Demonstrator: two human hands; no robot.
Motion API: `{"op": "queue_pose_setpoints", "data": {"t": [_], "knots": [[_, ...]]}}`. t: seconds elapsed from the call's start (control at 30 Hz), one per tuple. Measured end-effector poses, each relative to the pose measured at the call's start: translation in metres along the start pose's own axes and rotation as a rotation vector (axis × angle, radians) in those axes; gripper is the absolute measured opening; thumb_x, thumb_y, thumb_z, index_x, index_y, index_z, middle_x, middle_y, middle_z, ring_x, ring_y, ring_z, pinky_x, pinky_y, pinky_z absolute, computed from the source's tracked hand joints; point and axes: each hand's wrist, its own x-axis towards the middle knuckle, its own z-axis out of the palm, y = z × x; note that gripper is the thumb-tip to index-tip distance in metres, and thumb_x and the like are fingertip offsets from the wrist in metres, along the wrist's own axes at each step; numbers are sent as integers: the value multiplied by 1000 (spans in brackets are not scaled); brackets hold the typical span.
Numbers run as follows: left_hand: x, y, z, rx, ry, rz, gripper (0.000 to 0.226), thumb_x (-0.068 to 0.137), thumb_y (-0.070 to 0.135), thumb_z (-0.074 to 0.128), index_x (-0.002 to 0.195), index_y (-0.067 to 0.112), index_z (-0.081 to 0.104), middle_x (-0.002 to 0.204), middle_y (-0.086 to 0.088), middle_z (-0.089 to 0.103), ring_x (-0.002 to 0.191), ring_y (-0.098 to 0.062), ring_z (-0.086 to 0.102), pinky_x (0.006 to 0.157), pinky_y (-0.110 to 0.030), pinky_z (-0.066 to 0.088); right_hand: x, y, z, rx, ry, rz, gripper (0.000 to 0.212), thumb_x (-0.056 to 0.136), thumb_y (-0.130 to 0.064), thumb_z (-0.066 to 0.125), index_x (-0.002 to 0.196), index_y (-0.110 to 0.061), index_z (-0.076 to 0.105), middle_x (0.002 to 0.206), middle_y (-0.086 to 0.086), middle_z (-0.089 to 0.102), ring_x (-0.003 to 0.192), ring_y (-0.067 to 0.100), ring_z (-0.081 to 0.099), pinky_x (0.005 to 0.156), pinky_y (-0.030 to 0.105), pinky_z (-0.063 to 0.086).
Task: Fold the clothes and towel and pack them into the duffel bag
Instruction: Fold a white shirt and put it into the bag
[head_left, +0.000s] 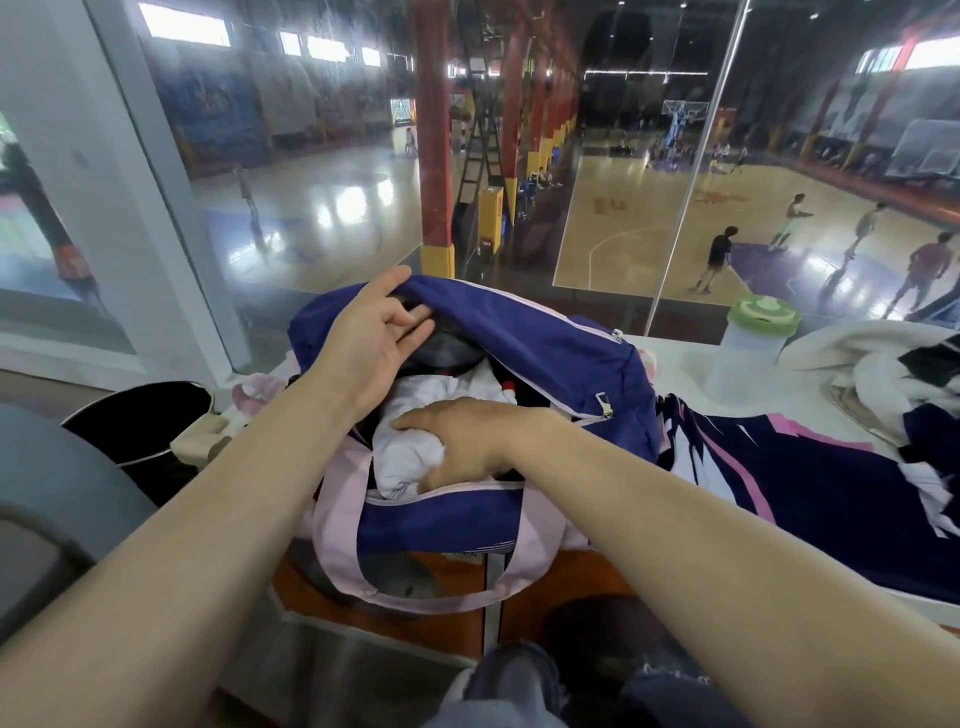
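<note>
At the surface's near edge, my left hand (371, 332) pinches the bag (519, 332) flap up; right fingers (415, 423), curled, press the white cloth (410, 452) straight down inside.

Two bare forearms reach into view from the bottom corners, one from the left and one from the right. No sleeves show on either arm, from the edge of the picture to the wrist. The left hand (371, 343) and the right hand (462, 441) are also bare: no gloves, rings, watch or wristbands can be seen. At the bottom centre, the person's legs (519, 686) show in part, covered by greyish-blue fabric that is creased at the knees. To the right of that lies a darker navy patch of cloth with faint pale marks; whether it is part of the clothing worn cannot be told.
</note>
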Motion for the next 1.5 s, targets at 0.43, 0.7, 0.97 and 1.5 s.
{"op": "queue_pose_setpoints", "data": {"t": [0.43,0.7,0.97,1.5], "knots": [[-21,2,4,-49,42,7,61,87,-7,31,144,11,41,140,-6,49,124,-28,53,100,-37,47,34,2,18,-128,125,209,76,91,-45,57,155,-32,17,159,8,25,141,38,31,112,52,31],[-17,1,-1,-14,42,-3,60,87,-5,32,143,13,42,139,-8,50,125,-26,52,102,-37,46,2,4,1,69,97,183,89,89,-72,40,157,-19,15,163,10,18,149,32,16,120,47,14],[-24,-1,6,27,98,-34,55,89,0,35,139,17,48,132,-5,52,123,-22,52,107,-35,41,-28,21,13,13,54,210,74,97,-65,25,158,-25,11,166,4,5,152,26,5,122,42,6],[-69,-40,95,862,-134,-78,38,88,8,50,125,19,53,116,1,61,104,-12,57,93,-29,45,-138,53,4,303,368,297,31,97,-32,51,121,-13,57,121,8,61,109,28,56,92,39,44]]}}
